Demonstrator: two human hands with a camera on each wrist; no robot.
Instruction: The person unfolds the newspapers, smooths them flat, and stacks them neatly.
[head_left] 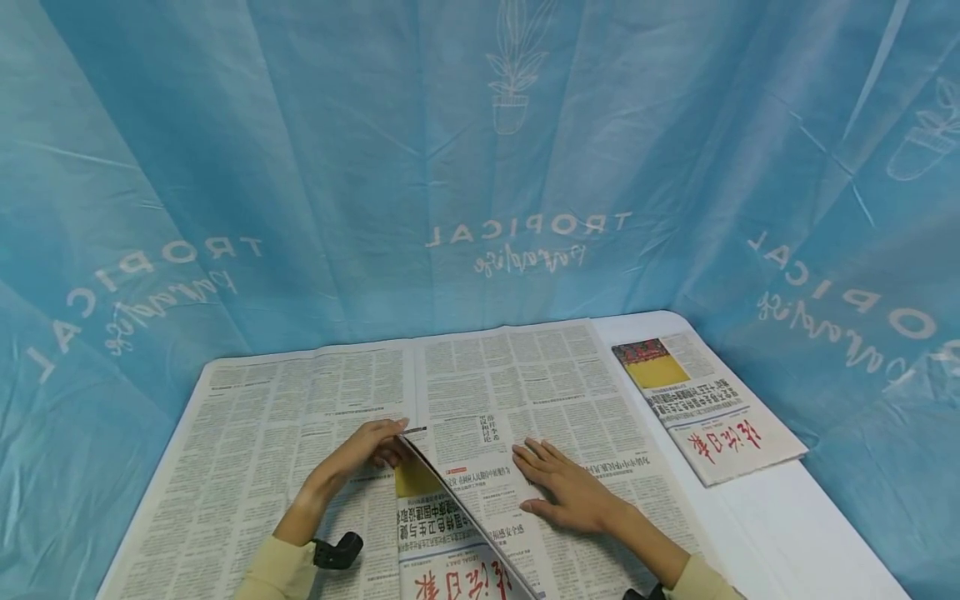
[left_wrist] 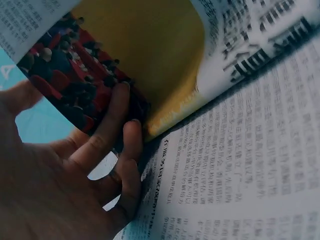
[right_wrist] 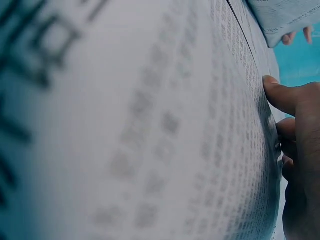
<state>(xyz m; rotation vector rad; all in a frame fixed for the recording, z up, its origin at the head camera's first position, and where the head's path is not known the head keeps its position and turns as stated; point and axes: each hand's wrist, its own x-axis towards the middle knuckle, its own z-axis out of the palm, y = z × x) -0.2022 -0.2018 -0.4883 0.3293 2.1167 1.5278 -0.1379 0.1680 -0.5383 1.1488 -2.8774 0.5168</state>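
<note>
My left hand (head_left: 369,446) pinches the top corner of a folded newspaper (head_left: 450,533) and holds it tilted up on edge. The left wrist view shows the fingers (left_wrist: 107,120) against its front page, over a picture of seated people beside a yellow area, with the thumb on the far side. Off to the right, my right hand (head_left: 566,487) rests with fingers spread on the open newspaper sheets (head_left: 465,375) that cover the table. The thumb (right_wrist: 280,95) shows over the printed sheet in the right wrist view. The folded newspaper's lower end runs out of the head view.
A second folded newspaper (head_left: 712,408), with red headline characters, lies at the right on the white table (head_left: 780,517). Blue curtains (head_left: 450,167) with plant drawings hang behind the table and on both sides. A dark wrist strap (head_left: 339,552) sits at the left sleeve.
</note>
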